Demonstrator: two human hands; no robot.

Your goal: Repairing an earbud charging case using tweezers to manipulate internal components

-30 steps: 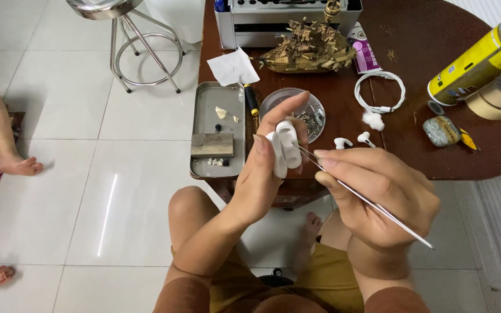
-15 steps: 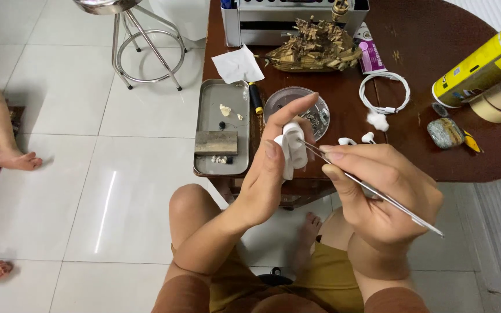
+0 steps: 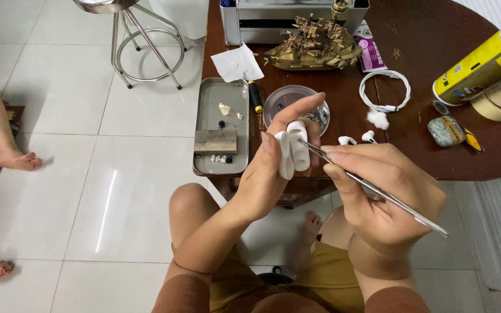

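Glossy white case [image 3: 292, 150], thin steel tweezers [image 3: 372, 188]

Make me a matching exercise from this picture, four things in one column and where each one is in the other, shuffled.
Things:
1. white earbud case
2. metal tweezers
3. coiled white cable
4. metal tray

Places:
A. lying on the brown table, right of the round dish
B. in the left hand
C. at the table's left edge
D. in the right hand

Pairs: 1-B, 2-D, 3-A, 4-C
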